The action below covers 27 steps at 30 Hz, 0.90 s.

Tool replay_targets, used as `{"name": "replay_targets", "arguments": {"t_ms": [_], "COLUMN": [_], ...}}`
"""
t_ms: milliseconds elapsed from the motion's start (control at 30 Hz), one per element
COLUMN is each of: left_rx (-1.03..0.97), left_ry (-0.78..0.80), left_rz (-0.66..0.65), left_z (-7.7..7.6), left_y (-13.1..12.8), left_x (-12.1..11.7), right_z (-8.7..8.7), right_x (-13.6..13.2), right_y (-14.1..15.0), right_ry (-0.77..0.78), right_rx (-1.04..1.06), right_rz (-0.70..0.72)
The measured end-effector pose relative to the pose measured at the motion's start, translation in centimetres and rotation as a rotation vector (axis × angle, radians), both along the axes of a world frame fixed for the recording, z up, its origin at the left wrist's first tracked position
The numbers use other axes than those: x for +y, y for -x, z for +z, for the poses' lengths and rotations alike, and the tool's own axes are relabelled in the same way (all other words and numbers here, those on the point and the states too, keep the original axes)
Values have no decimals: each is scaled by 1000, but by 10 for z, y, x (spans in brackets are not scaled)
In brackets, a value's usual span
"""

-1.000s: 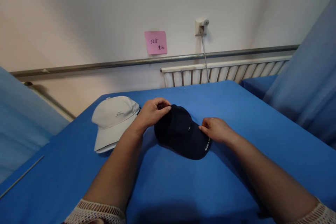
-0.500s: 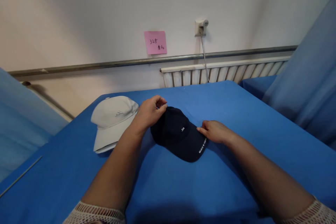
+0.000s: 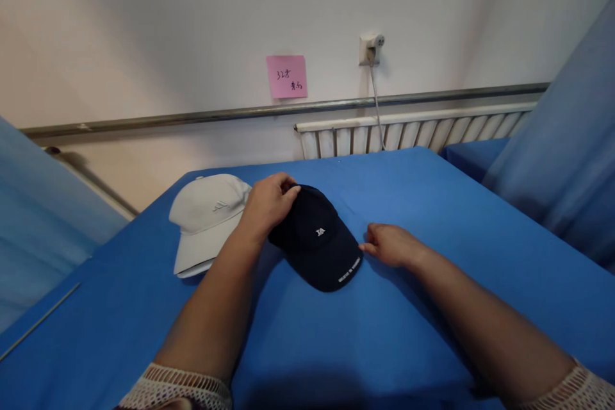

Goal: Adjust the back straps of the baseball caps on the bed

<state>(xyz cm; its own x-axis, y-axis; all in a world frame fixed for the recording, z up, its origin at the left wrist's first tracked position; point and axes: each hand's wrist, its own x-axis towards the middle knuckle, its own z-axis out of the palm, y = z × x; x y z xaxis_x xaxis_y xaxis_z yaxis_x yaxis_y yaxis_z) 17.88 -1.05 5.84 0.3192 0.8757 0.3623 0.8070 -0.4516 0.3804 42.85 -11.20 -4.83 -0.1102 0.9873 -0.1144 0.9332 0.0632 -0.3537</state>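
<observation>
A dark navy baseball cap (image 3: 307, 221) sits on the blue cloth, with a small white emblem on its front and white lettering along the brim. My left hand (image 3: 271, 202) is closed on the top of its crown, pinching the fabric between thumb and fingers. Beside the brim's right edge is my right hand (image 3: 391, 245), loosely curled, its thumb tip at or just touching the edge and a gap between thumb and forefinger. To the left lies a pale grey-white cap (image 3: 206, 211) with a stitched logo, partly covered by my left hand and forearm.
The blue cloth (image 3: 408, 327) covers a table or bed against the wall. A thin rod (image 3: 41, 321) lies at its left. Behind are a metal rail (image 3: 202, 116), a white radiator (image 3: 418, 131) and a plugged-in cord (image 3: 375, 93). Blue curtains (image 3: 571, 134) hang on both sides.
The navy cap has turned and shifted slightly left, its brim now pointing more toward me. The brim has come away from my right hand's grip. My left hand still holds the crown.
</observation>
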Motion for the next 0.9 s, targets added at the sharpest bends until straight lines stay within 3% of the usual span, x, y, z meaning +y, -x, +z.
{"name": "replay_targets", "arguments": {"t_ms": [100,167,267,333,400,667,900], "left_rx": [2,10,0,-25,-61,-173,-175], "left_ry": [-9,-7,-3,8,27,18,-21], "left_rz": [-4,-10,-12,0,33,120,59], "left_z": [1,-1,-4,-5,-7,-19,-10], "left_y": [2,3,2,3,4,8,10], "left_x": [1,1,3,6,10,24,18], "right_z": [1,6,17,21,22,20,18], "right_x": [-5,-8,-16,-21,-24,-25,-26], "right_y": [8,14,24,30,35,40,40], "right_ry": [-47,-162,-378,-406,-384,-370,-372], "right_rx": [-8,36,151,210,231,201,212], "right_rz": [-16,-12,214,413,506,526,509]}}
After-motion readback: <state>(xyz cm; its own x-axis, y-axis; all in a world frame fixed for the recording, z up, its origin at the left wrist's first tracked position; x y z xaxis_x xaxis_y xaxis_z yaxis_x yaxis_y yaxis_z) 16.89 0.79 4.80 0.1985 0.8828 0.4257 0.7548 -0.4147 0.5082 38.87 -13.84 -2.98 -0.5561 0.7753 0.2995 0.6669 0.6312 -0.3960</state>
